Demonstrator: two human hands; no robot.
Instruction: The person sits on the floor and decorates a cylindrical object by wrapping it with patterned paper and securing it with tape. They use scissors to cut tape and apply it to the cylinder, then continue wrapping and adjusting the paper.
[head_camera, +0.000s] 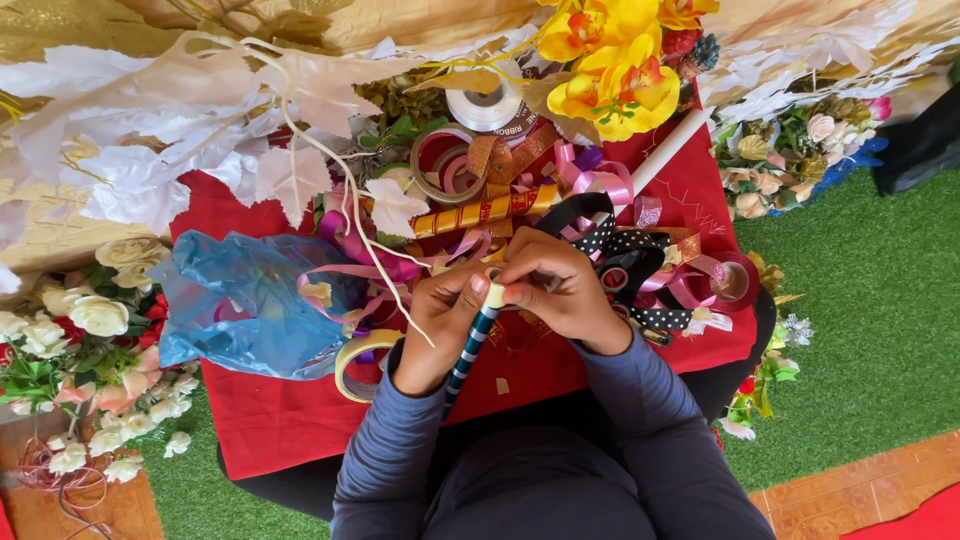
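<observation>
Blue plastic bag (245, 300), yellow artificial flowers (610, 70), red cloth (270, 420).

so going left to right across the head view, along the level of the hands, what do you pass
White and cream artificial roses → blue plastic bag → left hand → striped wrapped stick held in both hands → right hand → black dotted ribbon → red ribbon spool → green turf.
</observation>
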